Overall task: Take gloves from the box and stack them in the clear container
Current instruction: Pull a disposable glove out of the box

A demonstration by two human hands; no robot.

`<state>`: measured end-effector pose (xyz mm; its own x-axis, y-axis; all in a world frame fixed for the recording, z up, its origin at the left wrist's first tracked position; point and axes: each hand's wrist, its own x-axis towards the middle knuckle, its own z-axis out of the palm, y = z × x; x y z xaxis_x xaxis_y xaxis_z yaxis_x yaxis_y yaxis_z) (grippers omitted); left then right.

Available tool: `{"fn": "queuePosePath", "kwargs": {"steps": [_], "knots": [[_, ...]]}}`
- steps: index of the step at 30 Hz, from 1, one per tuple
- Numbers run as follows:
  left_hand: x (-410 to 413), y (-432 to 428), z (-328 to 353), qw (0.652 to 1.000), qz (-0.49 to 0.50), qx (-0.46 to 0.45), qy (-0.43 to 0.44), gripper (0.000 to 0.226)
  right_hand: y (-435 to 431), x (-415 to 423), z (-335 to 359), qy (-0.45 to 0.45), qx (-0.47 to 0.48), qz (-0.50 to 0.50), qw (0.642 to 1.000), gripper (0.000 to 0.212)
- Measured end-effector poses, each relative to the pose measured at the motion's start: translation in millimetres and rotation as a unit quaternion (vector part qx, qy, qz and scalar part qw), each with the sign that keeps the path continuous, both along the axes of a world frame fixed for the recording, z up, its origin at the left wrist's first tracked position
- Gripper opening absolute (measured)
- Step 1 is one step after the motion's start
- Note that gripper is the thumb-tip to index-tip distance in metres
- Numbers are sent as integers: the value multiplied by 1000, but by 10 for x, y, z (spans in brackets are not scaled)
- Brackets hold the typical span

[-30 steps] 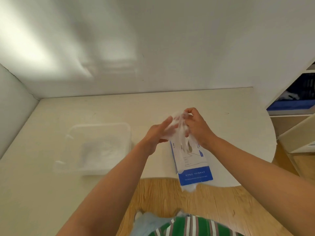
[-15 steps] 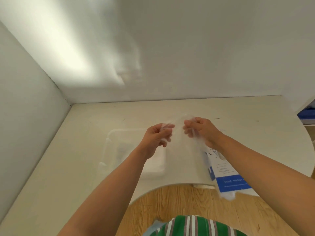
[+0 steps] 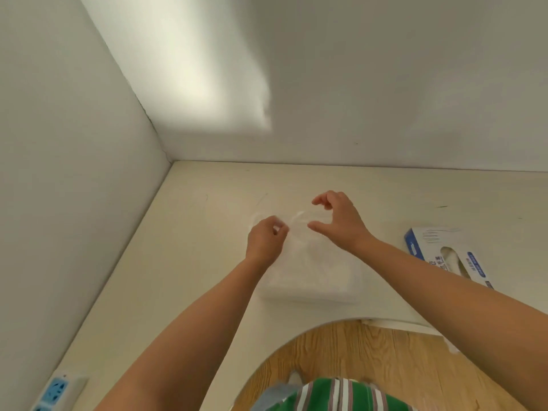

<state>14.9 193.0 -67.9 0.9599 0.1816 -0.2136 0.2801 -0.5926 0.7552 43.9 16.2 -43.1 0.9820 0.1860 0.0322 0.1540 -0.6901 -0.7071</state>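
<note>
A thin see-through glove [image 3: 300,221] hangs faintly between my two hands, over the clear container [image 3: 311,293] on the cream table. My left hand [image 3: 266,242] has its fingers curled and pinches the glove's left edge. To the right of the glove, my right hand [image 3: 338,222] hovers with thumb and fingers spread apart, gripping nothing. A pale layer of gloves shows inside the container. The white and blue glove box [image 3: 444,256] lies flat on the table at the right, its oval opening facing up.
A white wall [image 3: 74,173] runs close along the table's left side and another closes the back. A blue and white power strip [image 3: 55,390] lies at the near left. The table's front edge curves inward over wooden floor [image 3: 341,354].
The view swung left, so the box now sits far right. Both hands carried the glove from over the box to above the container, and my right hand has let go of it.
</note>
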Motion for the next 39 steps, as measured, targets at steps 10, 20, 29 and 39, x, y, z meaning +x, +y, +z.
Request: {"fn": "queuePosePath", "kwargs": {"steps": [10,20,29,39], "knots": [[28,47,-154,966,-119,229,-1,17,354,-228,-423,187,-224,113,950,57],[57,-250,-38,947,-218,234,-35,16,336,-222,-717,242,-253,127,928,86],[71,17,-596,926,-187,187,270,86,257,-222,-752,275,-273,144,911,103],[136,-73,-322,918,-205,285,187,28,254,-133,-387,225,-312,184,905,54]]}}
